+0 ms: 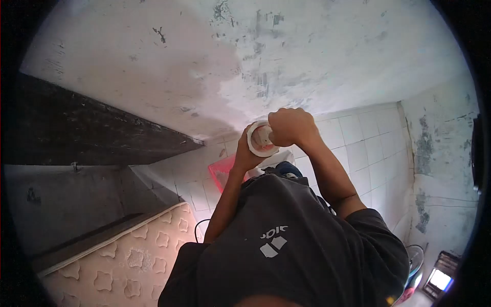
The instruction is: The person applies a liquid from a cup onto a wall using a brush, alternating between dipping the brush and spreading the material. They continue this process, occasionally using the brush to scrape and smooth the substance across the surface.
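My left hand (245,152) is wrapped around the side of a round white tub (251,143). The tub's open top faces me, and some pale, pinkish stuff shows inside. Closed in a fist, my right hand (292,126) is at the tub's right rim. What it grips, if anything, is hidden behind the fingers. Both hands are in front of my chest, close to the foot of a patchy painted wall (307,56). The left part of this wall has a pinkish area; the right part is whiter with grey scuffs.
White floor tiles (353,153) lie below the hands. A pink-red sheet or container (221,170) is beneath my left forearm. A dark board (92,125) juts in from the left, above a pink mattress (148,250). Another wall (440,148) stands at the right.
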